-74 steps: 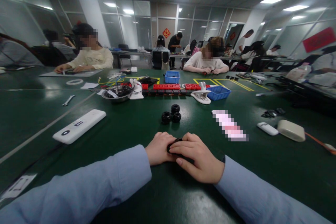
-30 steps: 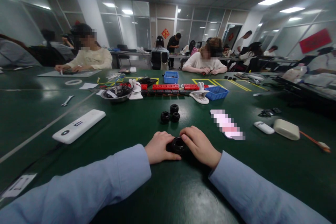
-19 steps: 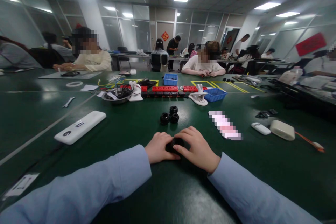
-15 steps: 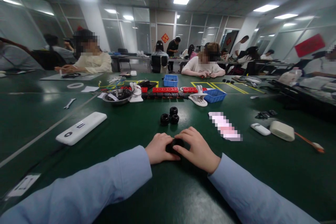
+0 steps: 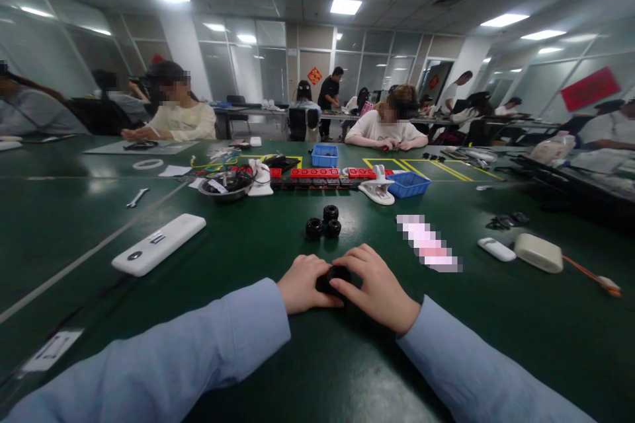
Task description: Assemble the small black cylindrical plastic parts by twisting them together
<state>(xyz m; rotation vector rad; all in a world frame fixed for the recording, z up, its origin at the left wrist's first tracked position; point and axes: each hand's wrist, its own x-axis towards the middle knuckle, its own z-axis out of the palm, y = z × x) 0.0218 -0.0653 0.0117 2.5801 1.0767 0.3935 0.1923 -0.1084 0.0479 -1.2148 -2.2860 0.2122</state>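
Between my two hands, low over the green table [image 5: 248,244], is a round black wheel [image 5: 339,273], partly covered by fingers. My left hand [image 5: 306,284] grips its left side, and my right hand [image 5: 377,287] curls round it from the right with the thumb across the near side. Just beyond the hands, three black wheels stand close together: one at the back [image 5: 331,213], one at the left [image 5: 314,229] and one at the right [image 5: 333,229].
A white power bank [image 5: 159,244] lies left, with a wrench [image 5: 137,197] beyond it. Farther back are a metal bowl [image 5: 225,193], red blocks [image 5: 315,173], white clamps [image 5: 378,192] and blue bins [image 5: 409,185]. At right lies a white case [image 5: 538,252]. People sit across the table.
The whole view has shifted slightly. Both hands stay round the black wheel, with hardly any change in their grip.
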